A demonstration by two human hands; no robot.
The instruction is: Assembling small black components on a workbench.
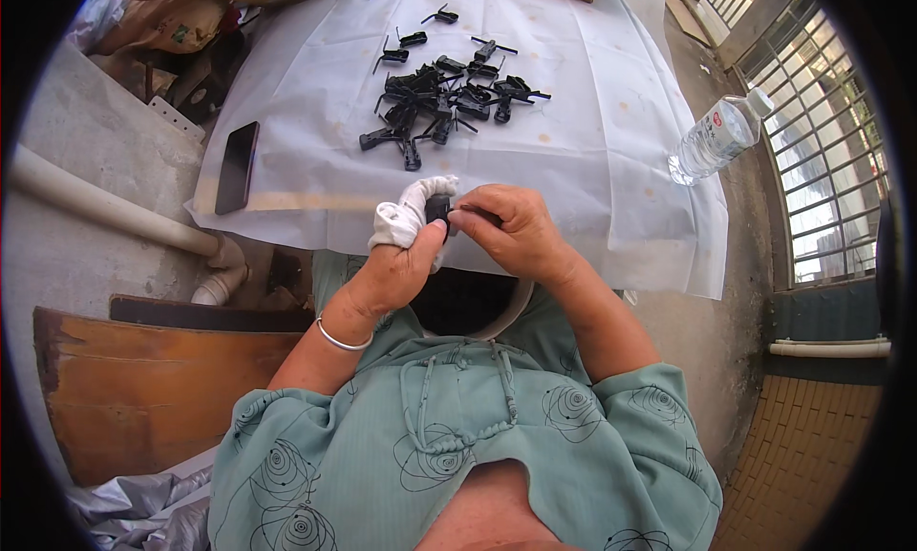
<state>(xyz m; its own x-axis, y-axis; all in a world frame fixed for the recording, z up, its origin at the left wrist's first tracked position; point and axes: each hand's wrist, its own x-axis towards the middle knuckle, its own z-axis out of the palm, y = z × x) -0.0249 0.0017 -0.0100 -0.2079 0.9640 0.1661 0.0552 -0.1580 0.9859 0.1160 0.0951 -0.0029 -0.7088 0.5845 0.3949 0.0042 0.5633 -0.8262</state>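
Observation:
My left hand (394, 272) is closed around a small black plastic part (437, 208) near the front edge of the covered table. White cloth (406, 217) is wrapped over its fingers. From the other side, my right hand (516, 234) pinches at the same part, thumb and forefinger together; a thin dark piece shows between them, partly hidden. Beyond both hands lies a loose pile of similar black parts (420, 91), several with thin arms sticking out. A few more are scattered toward the far edge.
White sheeting (315, 159) covers the table. A dark phone (237, 168) lies at its left, and a clear bottle (714, 138) stands at its right edge. Below my hands, a dark-insided container with a pale rim (519, 307) sits between my knees. A wooden board (162, 389) leans at left.

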